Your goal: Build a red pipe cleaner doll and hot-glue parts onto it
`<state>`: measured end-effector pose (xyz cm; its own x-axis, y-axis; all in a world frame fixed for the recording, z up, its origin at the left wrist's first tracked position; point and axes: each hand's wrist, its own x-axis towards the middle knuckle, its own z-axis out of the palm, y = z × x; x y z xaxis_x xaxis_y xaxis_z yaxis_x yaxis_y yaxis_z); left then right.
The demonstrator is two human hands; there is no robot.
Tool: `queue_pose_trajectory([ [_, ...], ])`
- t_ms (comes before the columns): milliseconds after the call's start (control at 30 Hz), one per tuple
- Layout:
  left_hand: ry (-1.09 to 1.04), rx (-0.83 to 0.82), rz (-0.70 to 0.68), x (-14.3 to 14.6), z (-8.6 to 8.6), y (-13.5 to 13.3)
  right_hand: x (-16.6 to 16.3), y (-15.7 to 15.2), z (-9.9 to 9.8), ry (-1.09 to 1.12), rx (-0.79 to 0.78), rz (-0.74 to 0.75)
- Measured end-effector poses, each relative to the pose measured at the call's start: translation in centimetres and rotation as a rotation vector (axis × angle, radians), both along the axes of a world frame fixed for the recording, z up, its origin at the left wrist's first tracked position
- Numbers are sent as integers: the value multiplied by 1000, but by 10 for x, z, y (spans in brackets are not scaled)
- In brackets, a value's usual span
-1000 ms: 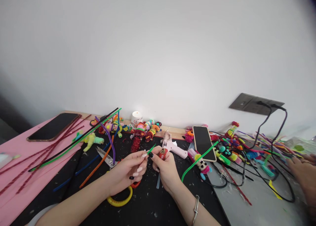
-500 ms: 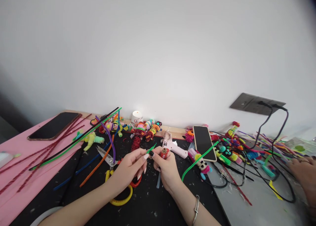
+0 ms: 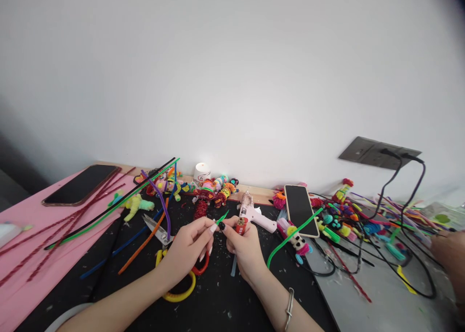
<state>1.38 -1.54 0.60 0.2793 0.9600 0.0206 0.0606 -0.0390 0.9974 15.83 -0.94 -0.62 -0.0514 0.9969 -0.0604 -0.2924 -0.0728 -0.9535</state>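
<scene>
Green stem (image 3: 223,218), pinched between left hand (image 3: 189,249) and right hand (image 3: 246,249), right also clasping red piece (image 3: 240,224); glue gun (image 3: 255,216) at 1 o'clock; close pinches should steady it.

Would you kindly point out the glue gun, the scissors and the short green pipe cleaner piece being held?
glue gun (image 3: 260,219): head view, on its white body.
scissors (image 3: 155,228): head view, on the metal blades.
green pipe cleaner piece (image 3: 223,218): head view, on its free upper end.

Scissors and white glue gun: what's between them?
In the head view, the left hand and right hand meet there, pinching a short green pipe cleaner piece.
</scene>
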Motion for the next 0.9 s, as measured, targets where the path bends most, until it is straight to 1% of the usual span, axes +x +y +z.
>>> queue_pose_trajectory([
  [200,3,34,39,-3,3,0,5,3,-2,-60,93,-43],
  [300,-1,35,43,-3,3,-1,8,4,-2,23,76,-43],
  [400,3,47,31,-2,3,-3,11,4,-2,81,86,-11],
  [467,8,54,17,-2,3,-4,11,5,-3,53,92,6],
  [700,2,76,-15,-1,5,-8,8,4,-4,-32,31,79],
  [900,18,83,-46,0,2,-10,6,3,-2,-169,66,-3],
])
